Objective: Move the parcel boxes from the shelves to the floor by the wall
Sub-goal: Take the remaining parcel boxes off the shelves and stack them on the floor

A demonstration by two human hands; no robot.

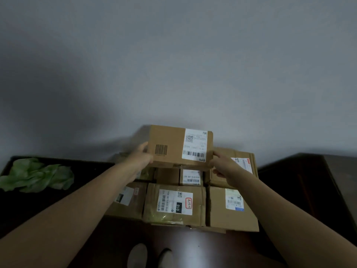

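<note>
While a crumpled green cloth point(36, 175) lies on a dark low surface point(58, 206) at the far left, the left hand point(141, 156) grips the left end of a brown parcel box point(170, 144), fingers curled round its edge. This parcel box is at the top of a pile against the grey wall point(173, 64), white label up. I cannot tell whether it rests on the boxes beneath or hangs just over them. The right hand point(224, 167) pinches its lower right corner between thumb and fingers. Below, on the floor point(193, 248), a front row runs left box point(129, 206), middle box point(199, 204), right box point(218, 209), each labelled, with back boxes point(168, 176) behind. A dark cabinet point(309, 190) stands at the far right.
</note>
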